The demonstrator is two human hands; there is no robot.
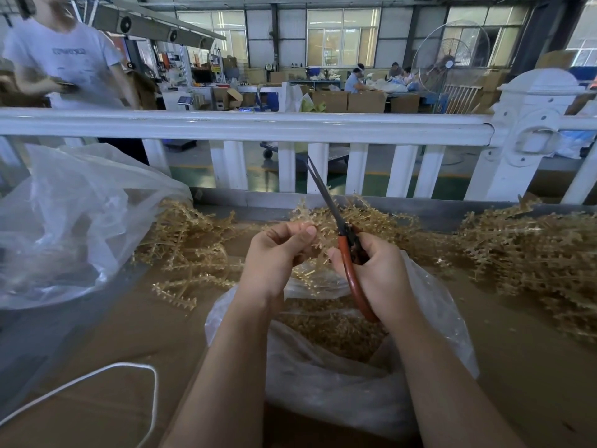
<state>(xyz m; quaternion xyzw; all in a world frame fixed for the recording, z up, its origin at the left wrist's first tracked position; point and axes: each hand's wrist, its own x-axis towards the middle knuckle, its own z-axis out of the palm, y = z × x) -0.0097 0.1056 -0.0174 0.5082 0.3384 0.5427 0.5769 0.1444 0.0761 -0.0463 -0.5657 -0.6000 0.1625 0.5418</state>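
Note:
My left hand pinches a tan plastic sprue strip between thumb and fingers at the middle of the view. My right hand grips red-handled scissors; their long dark blades point up and away, nearly closed, just right of the strip. Below both hands stands an open clear plastic bag holding many small tan cut pieces.
Heaps of tan sprues lie on the brown table: left, centre back and right. A large clear bag sits at left, a white cord at front left. A white railing runs behind; a person stands beyond it.

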